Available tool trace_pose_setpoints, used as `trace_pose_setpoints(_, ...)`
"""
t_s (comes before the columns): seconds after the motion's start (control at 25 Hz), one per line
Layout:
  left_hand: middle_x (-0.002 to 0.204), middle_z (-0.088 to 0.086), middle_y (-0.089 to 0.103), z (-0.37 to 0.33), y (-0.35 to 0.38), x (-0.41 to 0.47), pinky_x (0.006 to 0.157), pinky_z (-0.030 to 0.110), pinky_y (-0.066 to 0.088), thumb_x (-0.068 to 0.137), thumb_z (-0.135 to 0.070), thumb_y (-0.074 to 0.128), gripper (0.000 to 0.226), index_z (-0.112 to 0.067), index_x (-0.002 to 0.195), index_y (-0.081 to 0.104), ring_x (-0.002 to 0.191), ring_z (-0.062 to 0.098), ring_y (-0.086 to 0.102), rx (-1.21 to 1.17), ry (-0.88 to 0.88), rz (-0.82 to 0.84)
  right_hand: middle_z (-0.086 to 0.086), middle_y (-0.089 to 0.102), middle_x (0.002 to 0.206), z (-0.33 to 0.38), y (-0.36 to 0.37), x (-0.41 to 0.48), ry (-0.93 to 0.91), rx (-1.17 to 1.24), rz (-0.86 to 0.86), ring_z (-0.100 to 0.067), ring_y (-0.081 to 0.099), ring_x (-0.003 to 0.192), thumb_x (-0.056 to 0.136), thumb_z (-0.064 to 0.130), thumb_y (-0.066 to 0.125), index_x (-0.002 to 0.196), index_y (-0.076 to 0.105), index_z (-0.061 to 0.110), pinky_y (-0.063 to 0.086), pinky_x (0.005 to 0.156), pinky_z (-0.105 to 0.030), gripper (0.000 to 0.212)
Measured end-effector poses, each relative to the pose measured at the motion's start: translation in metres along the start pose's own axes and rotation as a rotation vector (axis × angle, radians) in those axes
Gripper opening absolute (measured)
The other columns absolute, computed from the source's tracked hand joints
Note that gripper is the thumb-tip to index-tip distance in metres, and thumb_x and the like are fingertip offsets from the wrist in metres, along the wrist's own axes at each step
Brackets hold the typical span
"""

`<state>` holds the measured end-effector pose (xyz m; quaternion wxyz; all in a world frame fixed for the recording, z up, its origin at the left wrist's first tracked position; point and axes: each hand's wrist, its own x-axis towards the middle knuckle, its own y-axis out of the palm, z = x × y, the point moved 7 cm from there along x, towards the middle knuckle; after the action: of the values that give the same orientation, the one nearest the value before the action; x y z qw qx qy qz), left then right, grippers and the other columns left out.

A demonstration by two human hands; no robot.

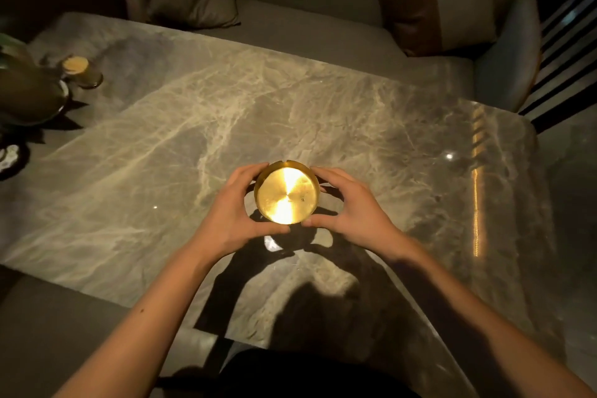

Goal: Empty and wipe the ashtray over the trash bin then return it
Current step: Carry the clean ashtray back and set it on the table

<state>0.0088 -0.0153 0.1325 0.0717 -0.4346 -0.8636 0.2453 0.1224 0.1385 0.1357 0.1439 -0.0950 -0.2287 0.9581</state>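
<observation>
Hands (237,203) (350,208) around brass ashtray (287,194)

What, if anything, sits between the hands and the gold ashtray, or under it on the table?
Nothing visible. The left hand and right hand already cup the ashtray from either side, fingers on its rim. The marble table around it is bare; the small jar and plant pot stand far left.
</observation>
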Motion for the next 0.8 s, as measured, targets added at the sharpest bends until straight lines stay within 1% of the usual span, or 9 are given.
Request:
trace_pose_setpoints(0.2, 0.134, -0.008, 0.048, 0.021, -0.021, -0.027, 0.102, 0.017, 0.04, 0.048, -0.041, 0.093, 0.103, -0.028, 0.138, 0.045, 0.123, -0.001, 0.047, 0.044, -0.094, -0.142, 0.007, 0.056, 0.131, 0.003, 0.033, 0.021, -0.073, 0.024, 0.121, -0.004, 0.056, 0.117, 0.062, 0.024, 0.09, 0.137, 0.052, 0.022, 0.044, 0.1, -0.015, 0.084)
trace_pose_setpoints(0.28, 0.136, -0.009, 0.047, 0.028, -0.03, -0.036, 0.102, 0.016, 0.039, 0.048, -0.043, 0.093, 0.104, -0.029, 0.139, 0.044, 0.124, -0.001, 0.047, 0.056, -0.128, -0.155, 0.011, 0.054, 0.128, 0.007, 0.046, 0.025, -0.088, 0.022, 0.148, 0.0, 0.054, 0.115, 0.063, 0.024, 0.09, 0.137, 0.051, 0.025, 0.042, 0.099, -0.011, 0.083)
trace_pose_setpoints(0.48, 0.138, -0.005, 0.047, 0.047, -0.057, -0.05, 0.104, 0.017, 0.038, 0.049, -0.039, 0.094, 0.106, -0.023, 0.141, 0.043, 0.124, 0.005, 0.047, 0.084, -0.166, -0.168, 0.015, 0.053, 0.124, 0.02, 0.081, 0.039, -0.081, 0.044, 0.203, 0.009, 0.052, 0.112, 0.064, 0.022, 0.09, 0.136, 0.051, 0.027, 0.039, 0.096, -0.006, 0.082)
trace_pose_setpoints(0.56, 0.138, -0.006, 0.047, 0.061, -0.077, -0.059, 0.101, 0.013, 0.036, 0.049, -0.041, 0.094, 0.106, -0.025, 0.141, 0.043, 0.124, 0.005, 0.047, 0.08, -0.188, -0.197, 0.014, 0.055, 0.125, 0.034, 0.102, 0.051, -0.098, 0.036, 0.23, 0.008, 0.053, 0.112, 0.063, 0.022, 0.09, 0.136, 0.052, 0.026, 0.04, 0.097, -0.008, 0.082)
trace_pose_setpoints(0.64, 0.137, -0.007, 0.047, 0.075, -0.1, -0.065, 0.1, 0.011, 0.034, 0.049, -0.043, 0.093, 0.105, -0.029, 0.139, 0.043, 0.123, 0.004, 0.047, 0.078, -0.191, -0.208, 0.011, 0.056, 0.127, 0.049, 0.124, 0.065, -0.124, 0.022, 0.247, 0.002, 0.055, 0.114, 0.064, 0.026, 0.09, 0.137, 0.052, 0.025, 0.043, 0.101, -0.015, 0.083)
trace_pose_setpoints(0.72, 0.136, -0.008, 0.047, 0.096, -0.132, -0.071, 0.1, 0.012, 0.034, 0.048, -0.047, 0.091, 0.104, -0.031, 0.139, 0.042, 0.122, 0.003, 0.046, 0.073, -0.189, -0.219, 0.011, 0.055, 0.128, 0.066, 0.155, 0.083, -0.138, 0.01, 0.258, 0.0, 0.055, 0.116, 0.064, 0.027, 0.09, 0.138, 0.051, 0.025, 0.043, 0.103, -0.02, 0.084)
trace_pose_setpoints(0.8, 0.135, -0.01, 0.046, 0.122, -0.166, -0.077, 0.101, 0.014, 0.034, 0.048, -0.051, 0.089, 0.105, -0.031, 0.139, 0.042, 0.123, -0.001, 0.045, 0.058, -0.186, -0.222, 0.011, 0.055, 0.129, 0.084, 0.191, 0.101, -0.137, 0.001, 0.261, -0.001, 0.054, 0.117, 0.064, 0.028, 0.089, 0.138, 0.05, 0.025, 0.043, 0.104, -0.022, 0.084)
